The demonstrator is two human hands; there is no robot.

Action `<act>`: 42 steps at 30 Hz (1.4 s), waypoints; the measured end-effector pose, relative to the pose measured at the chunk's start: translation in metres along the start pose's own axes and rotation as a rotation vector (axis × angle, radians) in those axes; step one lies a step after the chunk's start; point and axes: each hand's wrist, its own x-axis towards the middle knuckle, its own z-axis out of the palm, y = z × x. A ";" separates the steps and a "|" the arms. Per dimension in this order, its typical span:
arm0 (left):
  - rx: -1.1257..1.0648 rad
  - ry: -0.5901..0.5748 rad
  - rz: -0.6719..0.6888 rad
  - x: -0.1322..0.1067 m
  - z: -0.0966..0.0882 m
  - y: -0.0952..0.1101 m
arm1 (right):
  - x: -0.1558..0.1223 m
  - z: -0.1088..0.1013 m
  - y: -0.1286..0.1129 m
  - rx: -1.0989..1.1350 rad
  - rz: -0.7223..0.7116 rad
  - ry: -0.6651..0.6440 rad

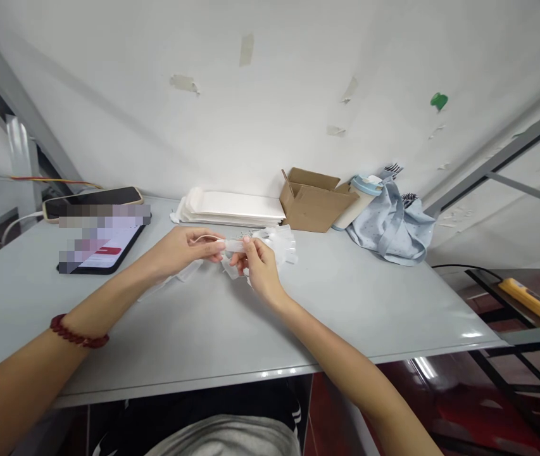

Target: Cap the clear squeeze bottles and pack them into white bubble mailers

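Note:
Between my two hands is a small translucent white plastic piece (235, 246), held a little above the table. My left hand (192, 246) pinches its left end, where a thin white cord or strip curves over the fingers. At the other end, my right hand (259, 261) grips the piece between thumb and fingers. A pile of similar translucent pieces (283, 244) lies just behind and to the right of my right hand. More clear plastic (188, 271) rests on the table under my left hand. The exact kind of piece is too small to make out.
White flat envelopes or boxes (236, 208) are stacked against the wall. Beside them stand an open cardboard box (314, 201), a tilted cup with a blue lid (359, 199) and a light blue cloth bag (395, 221). Two phones, one lit (108, 244), one dark (92, 201), lie left.

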 end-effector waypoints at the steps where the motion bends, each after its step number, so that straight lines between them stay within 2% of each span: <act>1: -0.002 -0.023 -0.015 0.000 -0.001 -0.001 | 0.000 0.000 0.000 -0.006 -0.014 0.000; 5: 0.055 -0.075 -0.014 -0.001 -0.001 0.000 | -0.001 0.001 0.000 -0.042 -0.046 0.010; 10: 0.094 0.076 0.135 -0.005 0.004 0.006 | 0.000 0.000 0.002 -0.011 0.001 0.005; 12: 0.062 0.094 0.151 -0.005 0.005 0.007 | 0.001 0.000 0.002 0.010 0.000 0.003; 16: 0.012 -0.030 0.014 -0.003 0.003 0.006 | 0.000 0.000 0.001 0.019 -0.024 0.008; 19: 0.023 -0.093 -0.012 -0.002 0.000 0.003 | -0.001 -0.001 -0.002 -0.022 -0.035 0.000; 21: 0.011 -0.079 -0.006 -0.002 -0.002 0.003 | -0.001 -0.003 -0.003 -0.112 -0.086 -0.007; 25: -0.018 -0.025 0.030 -0.002 -0.003 0.003 | 0.000 -0.007 -0.004 -0.415 -0.361 0.022; 27: 0.033 0.016 0.073 -0.004 -0.001 0.004 | 0.000 -0.008 -0.006 -0.468 -0.388 0.027; 29: 0.120 0.073 0.143 -0.007 0.003 0.004 | 0.000 -0.009 -0.011 -0.393 -0.247 -0.004; 33: 0.268 0.165 0.356 -0.014 0.011 0.005 | 0.002 -0.010 -0.023 -0.009 0.243 -0.174; 35: 0.286 0.164 0.377 -0.015 0.011 0.008 | 0.003 -0.011 -0.025 0.087 0.315 -0.199; 37: 0.265 0.124 0.308 -0.014 0.009 0.011 | 0.003 -0.010 -0.022 0.022 0.197 -0.150; 42: 0.195 -0.004 0.153 -0.011 0.002 0.018 | 0.001 -0.008 -0.012 -0.429 -0.309 -0.033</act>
